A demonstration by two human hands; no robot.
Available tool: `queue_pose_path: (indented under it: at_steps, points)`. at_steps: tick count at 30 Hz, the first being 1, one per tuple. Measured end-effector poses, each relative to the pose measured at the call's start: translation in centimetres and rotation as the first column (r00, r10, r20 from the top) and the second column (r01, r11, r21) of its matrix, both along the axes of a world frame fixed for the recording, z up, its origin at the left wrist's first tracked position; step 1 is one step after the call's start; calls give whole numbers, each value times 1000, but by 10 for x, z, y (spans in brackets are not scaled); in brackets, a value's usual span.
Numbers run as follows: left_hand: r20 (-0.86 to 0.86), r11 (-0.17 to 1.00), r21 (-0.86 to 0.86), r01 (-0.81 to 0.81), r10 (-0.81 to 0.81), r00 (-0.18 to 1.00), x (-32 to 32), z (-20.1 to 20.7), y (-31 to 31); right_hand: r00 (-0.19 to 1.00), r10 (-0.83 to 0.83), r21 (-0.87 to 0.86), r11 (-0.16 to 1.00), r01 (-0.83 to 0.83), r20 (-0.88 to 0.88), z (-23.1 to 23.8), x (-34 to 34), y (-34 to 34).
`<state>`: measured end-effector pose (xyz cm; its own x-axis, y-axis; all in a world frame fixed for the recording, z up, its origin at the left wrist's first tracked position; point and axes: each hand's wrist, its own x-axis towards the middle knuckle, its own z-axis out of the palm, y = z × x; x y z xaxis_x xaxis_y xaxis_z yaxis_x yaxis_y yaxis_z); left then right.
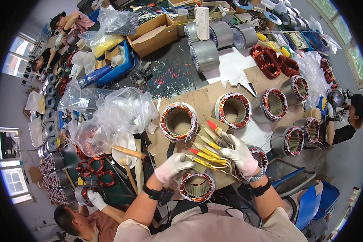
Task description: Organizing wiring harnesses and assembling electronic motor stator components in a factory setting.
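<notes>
Well left of the nearest wound stator (pixel 196 182), a co-worker's gloved hand (pixel 97 200) reaches to another stator (pixel 83 195), while clear plastic bags (pixel 125 115) lie heaped beyond the nearest stator on that same side. A wooden-handled mallet (pixel 131 176) rests nearer its left. The worker's gloved left hand (pixel 174 167) hovers just beyond the stator's left edge, fingers curled at the ends of a fanned bundle of yellow, red-tipped strips (pixel 209 151); whether it grips them cannot be told. The bundle is just beyond the stator, its right end held in the closed, gloved right hand (pixel 239 156). Farther right, more wound stators (pixel 288 140) line the tabletop (pixel 171 78). A slackened right-hand grip could drop strips into the stator's open bore, or let one scuff its copper windings (pixel 183 188).
</notes>
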<state>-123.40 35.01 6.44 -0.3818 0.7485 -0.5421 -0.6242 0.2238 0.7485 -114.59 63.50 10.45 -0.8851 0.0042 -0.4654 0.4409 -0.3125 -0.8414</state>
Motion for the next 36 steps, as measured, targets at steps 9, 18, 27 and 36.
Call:
queue_pose_path:
  at_steps: [9,18,27,36]
  points:
    - [-662,994,-108,21,-88,745,-75,29,47,996,-74,30,997,76,-50,-7,-10,-5]
    - [-532,997,-29,73,-77,843,-88,25,62,999,-51,140,989,49,10,-4,-9,-5]
    - [-330,979,-43,198,-201,922,-113,12,59,997,-57,185,982,46,58,-5,-9,-4]
    - [-532,988,-57,145,-153,833,-103,-19,71,999,-46,187,981,43,10,-12,-6,-7]
